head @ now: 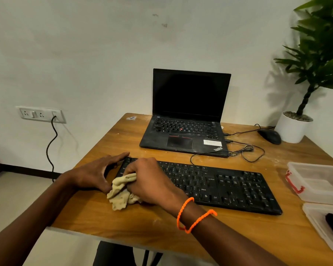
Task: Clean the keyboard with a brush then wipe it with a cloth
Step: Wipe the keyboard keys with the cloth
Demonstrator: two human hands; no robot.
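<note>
While the right hand clenches a bunched beige cloth against the left end of the black keyboard, the left hand steadies that same end, thumb and fingers spread around its corner, grasping nothing.

Keyboard: lies flat across the near middle of the wooden table, its cable running back toward the laptop.
Cloth: crumpled, partly on the keys and partly spilling onto the table just in front of the keyboard's left end.
Right wrist: two orange bands.
Laptop: open, screen dark, at the back of the table against the wall.
Mouse: black, right of the laptop, just beside a white plant pot.
Plastic containers: one with a red clasp at the right edge; a second nearer, holding a dark item too cropped to identify.
Wall socket: left of the table, one black cable plugged in.
</note>
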